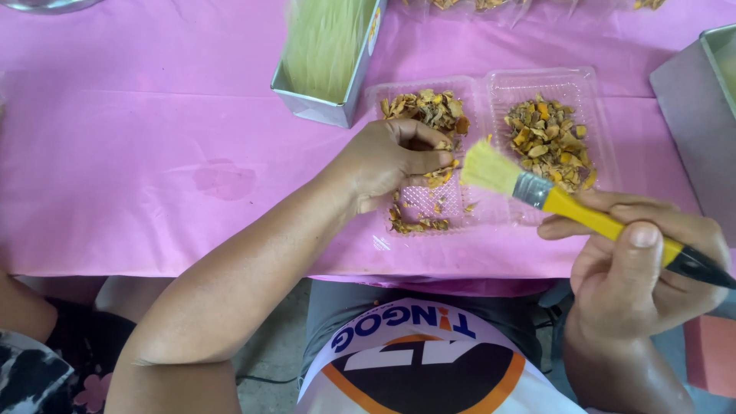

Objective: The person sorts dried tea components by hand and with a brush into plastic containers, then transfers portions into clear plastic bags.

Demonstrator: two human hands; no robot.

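Observation:
A clear plastic hinged tray (pixel 491 84) lies open on the pink tablecloth (pixel 153 153). Both halves hold dried yellow-orange chips: one pile (pixel 429 109) in the left half, another pile (pixel 548 146) in the right. My left hand (pixel 383 162) rests in the left half, fingers pinched on a few chips (pixel 442 175). My right hand (pixel 640 264) grips a yellow-handled brush (pixel 583 215) with a metal ferrule; its pale bristles (pixel 489 167) hover over the tray's middle, close to my left fingertips.
A metal box (pixel 333 107) with a pale greenish block stands behind the tray. A grey metal container (pixel 701 123) sits at the right edge. More chips in clear packaging (pixel 475 4) lie along the far edge. Another person's patterned clothing (pixel 46 368) shows at bottom left.

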